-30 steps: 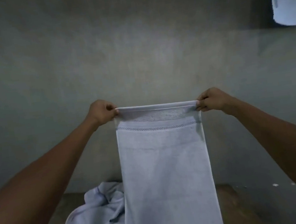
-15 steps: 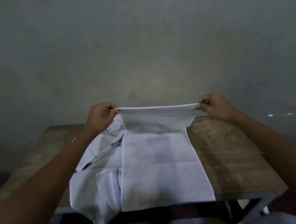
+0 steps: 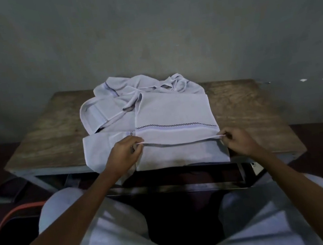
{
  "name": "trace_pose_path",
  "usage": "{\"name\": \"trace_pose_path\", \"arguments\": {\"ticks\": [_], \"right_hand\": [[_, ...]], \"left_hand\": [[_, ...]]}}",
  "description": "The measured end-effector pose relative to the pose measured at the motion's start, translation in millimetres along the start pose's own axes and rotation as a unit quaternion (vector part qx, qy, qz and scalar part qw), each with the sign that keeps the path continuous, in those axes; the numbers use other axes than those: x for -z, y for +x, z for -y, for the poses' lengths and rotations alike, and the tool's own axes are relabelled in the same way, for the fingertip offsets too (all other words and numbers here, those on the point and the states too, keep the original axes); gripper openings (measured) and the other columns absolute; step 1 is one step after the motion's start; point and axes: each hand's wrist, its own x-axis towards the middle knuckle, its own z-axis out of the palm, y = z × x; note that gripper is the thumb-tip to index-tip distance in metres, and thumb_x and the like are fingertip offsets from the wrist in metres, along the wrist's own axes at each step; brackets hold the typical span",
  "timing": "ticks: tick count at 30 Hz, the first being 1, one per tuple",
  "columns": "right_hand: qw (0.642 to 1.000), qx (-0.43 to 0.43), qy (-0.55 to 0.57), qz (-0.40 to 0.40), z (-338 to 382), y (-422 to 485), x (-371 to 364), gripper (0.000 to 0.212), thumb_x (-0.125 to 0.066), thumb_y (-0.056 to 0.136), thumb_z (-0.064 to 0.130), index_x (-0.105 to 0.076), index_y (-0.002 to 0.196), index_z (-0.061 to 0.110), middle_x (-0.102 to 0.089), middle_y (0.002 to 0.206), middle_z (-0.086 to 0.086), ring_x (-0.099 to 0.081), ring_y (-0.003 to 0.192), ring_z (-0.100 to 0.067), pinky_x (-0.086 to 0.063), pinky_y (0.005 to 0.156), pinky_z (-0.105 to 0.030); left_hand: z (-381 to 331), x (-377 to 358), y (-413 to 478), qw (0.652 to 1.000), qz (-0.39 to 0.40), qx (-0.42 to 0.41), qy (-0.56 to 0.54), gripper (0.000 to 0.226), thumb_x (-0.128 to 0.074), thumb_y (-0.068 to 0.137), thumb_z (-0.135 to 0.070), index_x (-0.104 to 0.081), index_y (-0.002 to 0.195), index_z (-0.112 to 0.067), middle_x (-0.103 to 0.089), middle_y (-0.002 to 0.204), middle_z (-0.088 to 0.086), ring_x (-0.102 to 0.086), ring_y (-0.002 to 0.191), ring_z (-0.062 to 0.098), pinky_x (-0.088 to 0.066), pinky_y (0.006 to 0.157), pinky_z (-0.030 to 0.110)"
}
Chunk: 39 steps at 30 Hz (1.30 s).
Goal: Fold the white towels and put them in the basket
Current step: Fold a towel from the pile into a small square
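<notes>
A grey wall (image 3: pixel 144 32) stood behind the worn wooden worktop (image 3: pixel 243 107). The white towel (image 3: pixel 173 112) lay spread flat on it, its far end over a crumpled heap of other towels (image 3: pixel 131 87). The left hand (image 3: pixel 123 157) and right hand (image 3: pixel 239 141) each pinched a corner of its near hem with curled fingers, holding that edge taut and slightly raised, probably so it could be carried over squarely for a fold.
</notes>
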Motion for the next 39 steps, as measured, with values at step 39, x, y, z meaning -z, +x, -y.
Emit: {"name": "trace_pose_path", "arguments": {"ticks": [39], "right_hand": [[0.989,0.129,-0.050,-0.054,-49.3,-37.7,-16.0,0.007,-0.075,0.075,0.008,-0.069,0.077,0.010,-0.070,0.101,-0.006,-0.064,0.091,-0.018,-0.043,0.082,-0.022]], "left_hand": [[14.0,-17.1,-61.7,0.935,0.084,-0.115,0.325,0.050,-0.076,0.056,-0.049,-0.054,0.090,-0.018,-0.058,0.096,0.002,-0.049,0.086,0.023,-0.030,0.070,0.035]]}}
